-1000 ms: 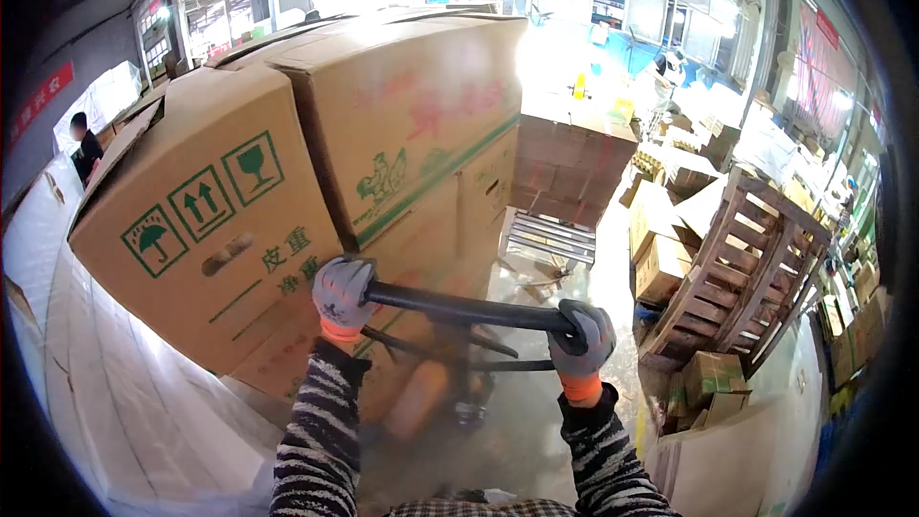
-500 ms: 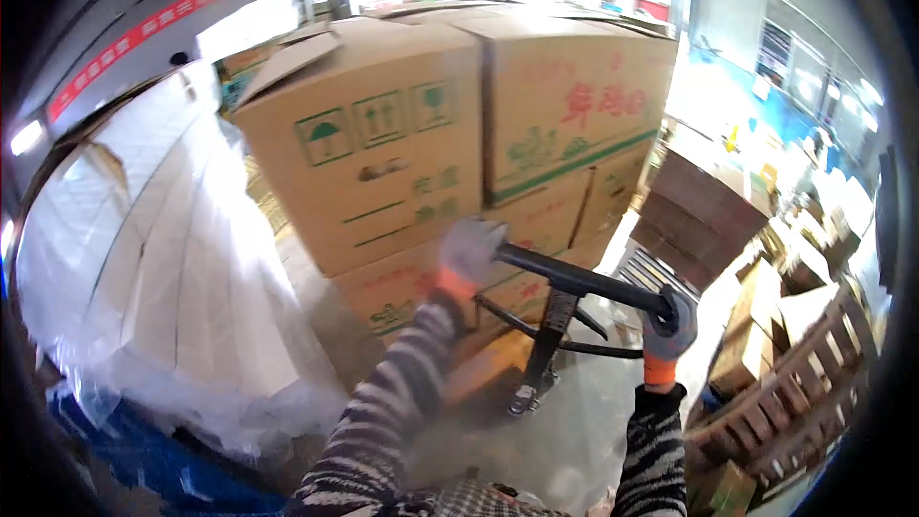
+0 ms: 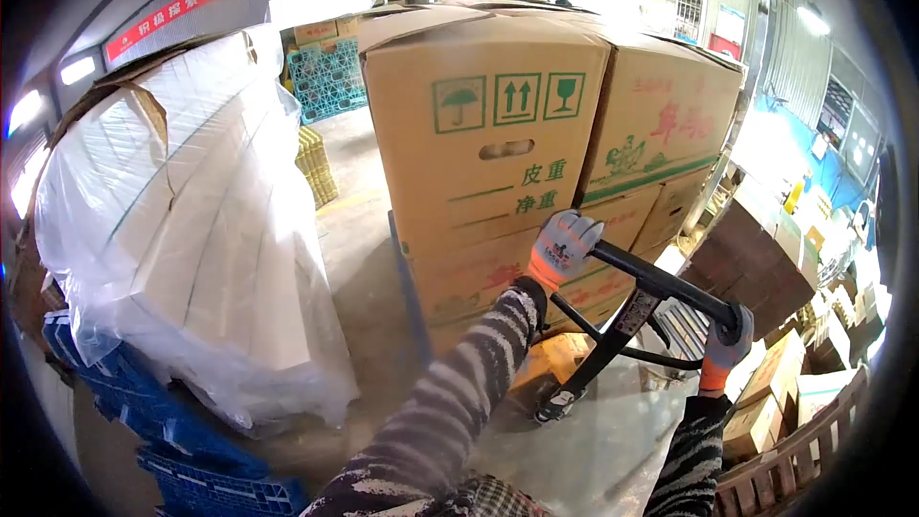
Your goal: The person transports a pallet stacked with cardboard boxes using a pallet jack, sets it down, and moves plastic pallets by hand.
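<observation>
Both hands wear grey gloves with orange cuffs. My left hand (image 3: 563, 247) is closed round the left end of the black handle (image 3: 665, 281) of a pallet jack. My right hand (image 3: 726, 347) grips the other end of that handle. Beneath it, the jack's yellow body (image 3: 563, 354) shows at floor level, partly hidden by my left arm. Directly ahead stand stacked cardboard boxes (image 3: 421, 163) printed with green symbols and red lettering. My left hand is close to the front of the lower boxes.
On the left, a stack wrapped in clear plastic (image 3: 220, 258) stands by blue plastic pallets (image 3: 206, 479). Behind are yellow crates (image 3: 314, 168) and a teal crate (image 3: 325, 81). To the right are brown cartons (image 3: 751, 249) and a wooden pallet (image 3: 795, 464). Grey floor (image 3: 354, 220) runs between the stacks.
The boxes, the jack handle and both hands now appear further right in view. More floor shows between the wrapped stack and the boxes. Both hands keep their hold.
</observation>
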The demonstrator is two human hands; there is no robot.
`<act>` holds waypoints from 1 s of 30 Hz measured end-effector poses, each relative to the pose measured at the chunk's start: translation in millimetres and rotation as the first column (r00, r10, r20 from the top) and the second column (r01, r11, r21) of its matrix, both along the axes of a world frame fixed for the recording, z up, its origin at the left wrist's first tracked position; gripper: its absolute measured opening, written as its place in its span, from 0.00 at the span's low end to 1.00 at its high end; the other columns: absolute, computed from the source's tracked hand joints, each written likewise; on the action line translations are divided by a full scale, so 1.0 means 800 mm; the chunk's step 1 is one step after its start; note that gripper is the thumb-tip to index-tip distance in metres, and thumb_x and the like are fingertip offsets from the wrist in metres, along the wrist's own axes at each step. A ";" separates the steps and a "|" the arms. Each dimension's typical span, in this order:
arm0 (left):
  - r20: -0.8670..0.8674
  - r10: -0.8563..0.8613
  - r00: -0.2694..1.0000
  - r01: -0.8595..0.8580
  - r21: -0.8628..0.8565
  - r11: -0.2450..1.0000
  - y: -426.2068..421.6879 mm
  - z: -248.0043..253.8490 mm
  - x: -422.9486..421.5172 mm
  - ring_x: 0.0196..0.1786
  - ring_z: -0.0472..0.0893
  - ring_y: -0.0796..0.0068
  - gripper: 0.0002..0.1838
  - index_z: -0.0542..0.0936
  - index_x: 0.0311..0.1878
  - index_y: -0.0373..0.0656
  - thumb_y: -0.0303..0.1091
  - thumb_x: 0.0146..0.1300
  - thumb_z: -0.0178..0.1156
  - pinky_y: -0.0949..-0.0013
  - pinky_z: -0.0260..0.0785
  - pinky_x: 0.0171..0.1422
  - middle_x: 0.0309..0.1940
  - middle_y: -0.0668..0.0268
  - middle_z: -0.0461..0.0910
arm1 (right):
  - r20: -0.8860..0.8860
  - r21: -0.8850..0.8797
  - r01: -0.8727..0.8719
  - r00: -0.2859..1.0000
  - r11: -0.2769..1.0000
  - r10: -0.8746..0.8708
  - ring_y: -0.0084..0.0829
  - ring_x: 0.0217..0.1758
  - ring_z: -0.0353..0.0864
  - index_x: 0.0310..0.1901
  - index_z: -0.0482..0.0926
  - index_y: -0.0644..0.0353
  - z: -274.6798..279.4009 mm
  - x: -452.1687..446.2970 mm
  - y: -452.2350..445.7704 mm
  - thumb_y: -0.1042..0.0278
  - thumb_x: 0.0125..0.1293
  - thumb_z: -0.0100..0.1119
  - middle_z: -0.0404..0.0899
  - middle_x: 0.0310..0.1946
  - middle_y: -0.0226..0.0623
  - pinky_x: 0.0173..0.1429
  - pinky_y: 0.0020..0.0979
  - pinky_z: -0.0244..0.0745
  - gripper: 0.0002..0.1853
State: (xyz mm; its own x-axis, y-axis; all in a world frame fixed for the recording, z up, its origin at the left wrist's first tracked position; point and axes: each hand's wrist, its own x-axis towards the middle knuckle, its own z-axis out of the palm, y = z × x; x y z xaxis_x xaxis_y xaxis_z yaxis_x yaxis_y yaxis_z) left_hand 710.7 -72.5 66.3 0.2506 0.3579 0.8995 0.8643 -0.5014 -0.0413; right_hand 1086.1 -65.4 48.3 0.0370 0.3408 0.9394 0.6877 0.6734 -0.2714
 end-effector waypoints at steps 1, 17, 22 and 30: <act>-0.014 0.022 1.000 -0.022 -0.010 1.000 0.009 -0.001 0.003 0.52 0.76 0.56 0.34 0.74 0.55 0.42 0.32 0.39 0.71 0.52 0.68 0.60 0.47 0.62 0.78 | 0.006 0.007 0.006 1.000 1.000 -0.006 0.45 0.46 0.81 0.44 0.78 0.63 0.000 0.005 0.013 0.78 0.48 0.70 0.80 0.42 0.46 0.53 0.37 0.75 0.19; -0.005 0.192 0.981 -0.192 -0.049 0.980 0.102 0.005 0.047 0.49 0.77 0.60 0.27 0.77 0.51 0.44 0.31 0.42 0.68 0.58 0.69 0.59 0.43 0.64 0.78 | 0.013 -0.011 -0.084 0.996 0.996 0.084 0.40 0.46 0.80 0.48 0.76 0.59 0.008 0.020 0.209 0.79 0.44 0.67 0.78 0.41 0.40 0.53 0.33 0.75 0.25; 0.026 0.172 0.985 -0.170 -0.045 0.984 0.141 0.006 0.048 0.48 0.77 0.60 0.25 0.77 0.49 0.44 0.30 0.43 0.68 0.58 0.69 0.58 0.42 0.64 0.79 | 0.020 -0.014 -0.092 0.995 0.996 0.093 0.36 0.43 0.82 0.42 0.78 0.59 0.013 0.016 0.274 0.78 0.48 0.65 0.80 0.38 0.37 0.51 0.32 0.76 0.16; 0.002 0.195 0.981 -0.195 -0.008 0.981 0.185 0.017 0.067 0.44 0.76 0.63 0.19 0.76 0.52 0.45 0.36 0.55 0.59 0.59 0.68 0.56 0.37 0.65 0.75 | -0.079 -0.063 -0.105 0.992 0.993 0.100 0.29 0.39 0.81 0.38 0.80 0.58 0.018 -0.002 0.406 0.81 0.54 0.54 0.81 0.33 0.34 0.48 0.28 0.75 0.11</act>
State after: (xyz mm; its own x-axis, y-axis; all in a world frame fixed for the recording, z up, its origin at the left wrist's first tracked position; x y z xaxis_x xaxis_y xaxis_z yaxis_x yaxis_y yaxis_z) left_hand 763.9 75.1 79.8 0.1727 0.4069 0.8970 0.9456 -0.3235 -0.0353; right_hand 1084.4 259.2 63.0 0.0687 0.4081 0.9103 0.5921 0.7177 -0.3664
